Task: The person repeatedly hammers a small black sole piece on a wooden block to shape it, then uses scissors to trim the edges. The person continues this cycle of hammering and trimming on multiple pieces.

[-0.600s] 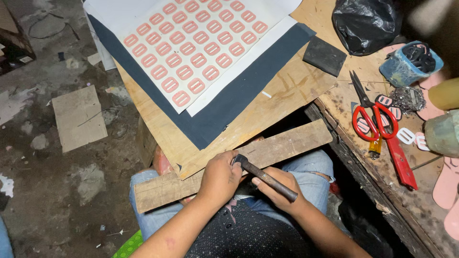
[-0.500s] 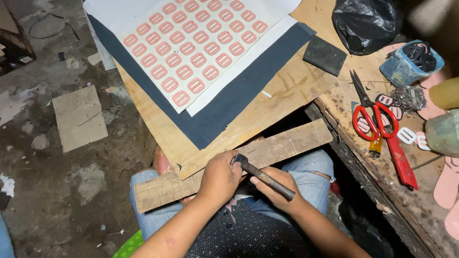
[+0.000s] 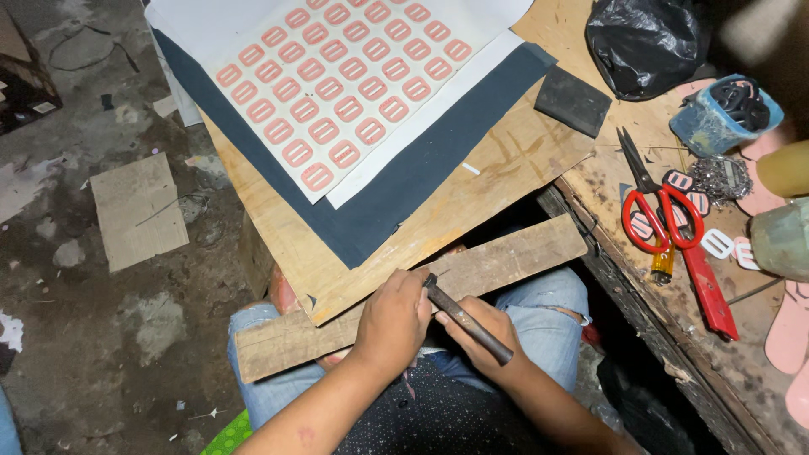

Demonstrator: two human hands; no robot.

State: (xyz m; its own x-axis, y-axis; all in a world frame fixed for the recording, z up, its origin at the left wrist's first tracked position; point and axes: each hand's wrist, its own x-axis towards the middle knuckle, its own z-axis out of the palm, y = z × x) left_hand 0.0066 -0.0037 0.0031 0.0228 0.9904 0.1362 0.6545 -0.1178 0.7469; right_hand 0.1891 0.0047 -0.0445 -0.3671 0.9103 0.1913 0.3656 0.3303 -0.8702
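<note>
Little has shifted since the earlier frames: both hands sit where they were on the wooden plank (image 3: 506, 261), and only the dark metal tool (image 3: 466, 318) has tipped a touch, its head staying at the same spot.

Left hand (image 3: 394, 324) is curled in a narrow grip around the upper end of the tool, knuckles up, pressing down where the tool's head meets the plank. Right hand (image 3: 482, 337) lies just beside it at 3 o'clock, its fingers closed under the lower part of the shaft, so the tool runs across it from 11 o'clock to 5 o'clock. Both grips hold the same tool.

That plank lies across the person's lap on blue jeans (image 3: 548, 312), slanting from 8 o'clock up to 2 o'clock. Touching it at 12 o'clock is a plywood board (image 3: 497, 177), carrying a dark blue sheet (image 3: 421, 177) and, on top, a white sheet printed with rows of pink oval shapes (image 3: 337, 84).

Out at 3 o'clock stands the tabletop (image 3: 674, 329), with red-handled scissors (image 3: 661, 215), a red flat tool (image 3: 708, 291), a dark square pad (image 3: 573, 101), a black plastic bag (image 3: 645, 42) and a blue cup of dark pieces (image 3: 725, 114). At 9 o'clock, on the concrete floor (image 3: 84, 354), lies a scrap of cardboard (image 3: 139, 211).
</note>
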